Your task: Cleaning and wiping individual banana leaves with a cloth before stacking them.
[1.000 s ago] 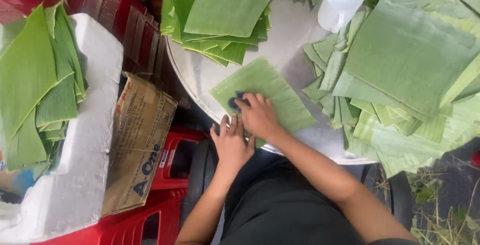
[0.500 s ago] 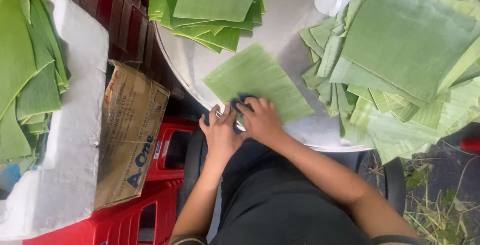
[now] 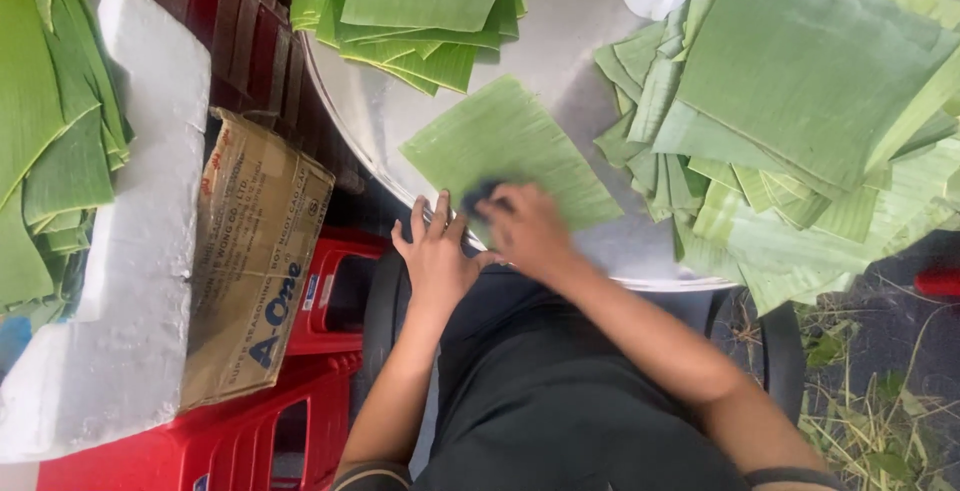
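in the head view, the ribbed banana leaf square (image 3: 508, 151) lay flat on the round metal tray (image 3: 560, 61), just beyond your hands, its long axis slanting away to the right. your right hand (image 3: 525, 233) pressed a dark cloth (image 3: 480, 195) on the leaf's near corner; your left hand (image 3: 435, 251) rested spread, fingers wide, at the tray's near rim. a thick leaf stack (image 3: 800, 101) sat right of the tray centre.

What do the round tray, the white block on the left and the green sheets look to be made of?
The round tray looks like metal: grey, dully shiny, with a thin rolled rim. The white block seems to be foam, matte and grainy with soft, rounded edges. The green sheets look like cut leaves, with fine parallel ribs; the right hand presses a dark cloth onto one.
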